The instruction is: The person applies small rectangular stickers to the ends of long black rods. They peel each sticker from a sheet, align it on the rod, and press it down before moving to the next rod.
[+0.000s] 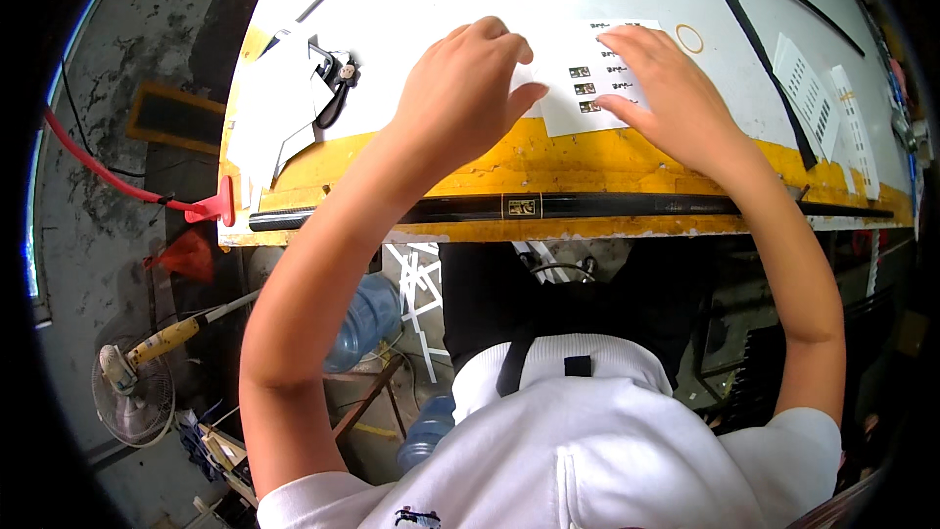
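A white sheet of small labels (560, 116) lies on the table, printed with dark decals and short lines of lettering. My right hand (671, 88) rests over its right side, thumb and fingers spread apart. To the left of the sheet is my left hand (468, 73), its fingers bent and its thumb held well away from them. I see nothing between the fingers of either hand. Along the table's near edge, beneath my forearms, stretches a long glossy black rod (607, 206), with a gold-framed label (522, 207) around its middle.
A black cord with a metal clasp (345, 73) lies at the left among paper scraps. A rubber band (689, 38), a black strap (754, 29) and more label sheets (806, 88) are on the right. Below left stand a fan (132, 392) and blue water bottles (367, 323).
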Motion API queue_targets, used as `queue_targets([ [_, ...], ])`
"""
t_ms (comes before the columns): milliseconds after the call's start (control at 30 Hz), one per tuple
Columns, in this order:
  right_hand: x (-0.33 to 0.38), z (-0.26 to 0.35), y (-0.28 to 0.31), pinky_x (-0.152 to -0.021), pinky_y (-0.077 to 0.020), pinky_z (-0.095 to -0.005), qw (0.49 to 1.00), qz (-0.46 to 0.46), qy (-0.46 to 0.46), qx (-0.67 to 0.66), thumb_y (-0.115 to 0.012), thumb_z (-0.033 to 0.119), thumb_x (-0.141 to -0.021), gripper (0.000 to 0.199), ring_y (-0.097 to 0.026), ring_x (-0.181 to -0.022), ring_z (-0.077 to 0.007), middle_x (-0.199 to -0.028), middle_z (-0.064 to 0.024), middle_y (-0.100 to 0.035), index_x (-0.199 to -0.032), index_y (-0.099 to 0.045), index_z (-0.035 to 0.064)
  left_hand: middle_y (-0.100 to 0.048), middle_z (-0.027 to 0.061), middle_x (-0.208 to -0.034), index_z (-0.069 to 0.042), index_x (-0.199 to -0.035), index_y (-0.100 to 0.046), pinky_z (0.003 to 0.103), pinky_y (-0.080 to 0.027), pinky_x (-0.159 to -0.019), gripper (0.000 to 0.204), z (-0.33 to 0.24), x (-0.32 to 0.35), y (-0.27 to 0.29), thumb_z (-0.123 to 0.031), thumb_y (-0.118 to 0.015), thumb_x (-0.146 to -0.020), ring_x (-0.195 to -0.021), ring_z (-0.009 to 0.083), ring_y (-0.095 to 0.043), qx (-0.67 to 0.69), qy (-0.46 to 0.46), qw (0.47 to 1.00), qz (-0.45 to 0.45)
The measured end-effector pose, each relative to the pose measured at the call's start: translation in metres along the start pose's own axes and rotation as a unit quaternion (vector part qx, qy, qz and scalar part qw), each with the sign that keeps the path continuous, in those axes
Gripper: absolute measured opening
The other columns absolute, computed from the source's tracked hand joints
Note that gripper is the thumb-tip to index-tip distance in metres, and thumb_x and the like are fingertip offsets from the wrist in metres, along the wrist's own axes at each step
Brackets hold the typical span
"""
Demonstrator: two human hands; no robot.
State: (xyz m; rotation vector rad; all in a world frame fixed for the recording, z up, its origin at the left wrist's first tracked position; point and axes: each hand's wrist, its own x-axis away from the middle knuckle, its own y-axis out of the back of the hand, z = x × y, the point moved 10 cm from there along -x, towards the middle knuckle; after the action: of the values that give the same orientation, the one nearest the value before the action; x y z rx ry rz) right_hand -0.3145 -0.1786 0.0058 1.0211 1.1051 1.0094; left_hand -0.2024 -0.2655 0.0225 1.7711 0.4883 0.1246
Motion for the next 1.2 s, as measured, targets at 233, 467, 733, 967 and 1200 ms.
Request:
queue_targets([
  [233,-0.007,-0.006,-0.033,-0.115,-0.0312,-0.0398,0.996,0.072,-0.043,-0.011,-0.065,0.047,-0.087,0.075,-0.034,-0.14,-0.0264,-0.15,-0.0138,-0.038,-0.142,-0.041,0.001,-0.062,0.0123,-0.103,-0.002,-0.095,-0.068,0.039,-0.048,-0.089,0.025,0.013,-0.017,-0.029,-0.025,-0.071,-0.085,-0.104,0.0288,-0.056,-0.014,0.038,0.999,-0.006],
  [467,-0.003,-0.005,-0.031,-0.113,-0.0332,-0.0393,0.999,0.026,-0.024,0.005,-0.067,0.045,-0.086,0.073,-0.037,-0.138,-0.0272,-0.147,-0.0154,-0.042,-0.14,-0.044,-0.0007,-0.062,0.011,-0.102,-0.002,-0.093,-0.068,0.038,-0.047,-0.09,0.019,0.024,-0.022,-0.035,-0.02,-0.068,-0.087,-0.103,0.0277,-0.055,0.014,0.114,0.993,-0.002],
  [733,-0.002,0.001,-0.026,-0.11,-0.0366,-0.0384,0.999,-0.039,0.016,0.032,-0.068,0.042,-0.085,0.068,-0.042,-0.134,-0.0278,-0.141,-0.0157,-0.047,-0.132,-0.048,-0.003,-0.062,0.01,-0.101,-0.003,-0.093,-0.066,0.037,-0.047,-0.09,0.011,0.004,-0.025,-0.035,-0.014,-0.062,-0.09,-0.103,0.0263,-0.056,-0.085,0.012,0.995,-0.045],
  [967,0.0,-0.001,-0.028,-0.109,-0.037,-0.0382,0.999,-0.043,0.011,0.029,-0.069,0.042,-0.084,0.069,-0.043,-0.133,-0.0269,-0.141,-0.0154,-0.048,-0.132,-0.048,-0.003,-0.065,0.0123,-0.103,-0.003,-0.102,-0.063,0.036,-0.05,-0.083,0.017,0.024,-0.022,-0.029,-0.016,-0.062,-0.092,-0.094,0.0239,-0.064,0.059,0.083,0.995,-0.014],
  [1200,0.001,-0.002,-0.029,-0.108,-0.0379,-0.0369,0.998,-0.063,0.016,0.019,-0.068,0.042,-0.085,0.066,-0.044,-0.132,-0.026,-0.138,-0.0146,-0.051,-0.13,-0.051,-0.0039,-0.064,0.0111,-0.1,-0.003,-0.093,-0.069,0.037,-0.049,-0.082,0.016,0.013,-0.023,-0.032,-0.019,-0.067,-0.088,-0.091,0.0243,-0.063,-0.033,0.082,0.996,-0.007],
])
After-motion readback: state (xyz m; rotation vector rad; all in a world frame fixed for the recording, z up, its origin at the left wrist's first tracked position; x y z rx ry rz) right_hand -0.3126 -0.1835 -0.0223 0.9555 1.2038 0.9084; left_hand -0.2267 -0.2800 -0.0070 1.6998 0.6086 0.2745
